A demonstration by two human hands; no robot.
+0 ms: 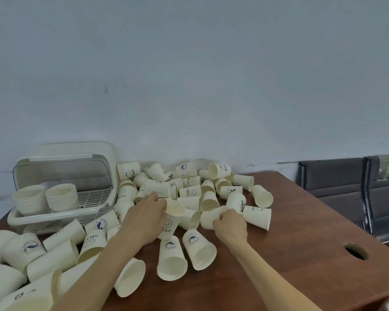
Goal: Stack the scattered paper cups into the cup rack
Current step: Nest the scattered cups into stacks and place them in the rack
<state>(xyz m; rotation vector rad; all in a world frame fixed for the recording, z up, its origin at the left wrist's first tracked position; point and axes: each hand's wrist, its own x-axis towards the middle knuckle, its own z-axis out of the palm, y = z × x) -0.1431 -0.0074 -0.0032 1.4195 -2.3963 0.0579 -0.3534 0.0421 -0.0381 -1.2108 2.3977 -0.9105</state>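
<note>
Hands at mid-table, both among scattered paper cups. Left hand [144,217] curled round an upright cup [171,217] printed HELLO, fingertips hooked over its rim, mouth facing up. Right hand [230,222] closed over a cup lying on its side [208,217], fingers wrapped across its wall; how tight, not clear from behind the knuckles.

Cup rack [61,187] at the far left corner of the brown table [301,254], against the wall [189,75], lid tipped back. Two nested stacks [46,197] standing side by side in its left half, mouths up; slatted floor bare on the right half.

Loose cups [189,187] heaped along the far edge from the rack to past mid-table, most on their sides, touching or overlapping. Second drift [32,261] along the left edge and down to the near left corner, pressed up against the rack's front rail. Three more cups [173,259] lying mouth-toward-camera between the forearms.

Right of the pile, bare wood out to the right edge and the near right corner, broken only by a round cable hole [356,252] close to the right edge. Outermost cups [257,215] on that side well apart from the edge. Gap between the forearms partly open wood toward the near edge.

Dark seats [350,189] beyond the right edge, apart from the table.
</note>
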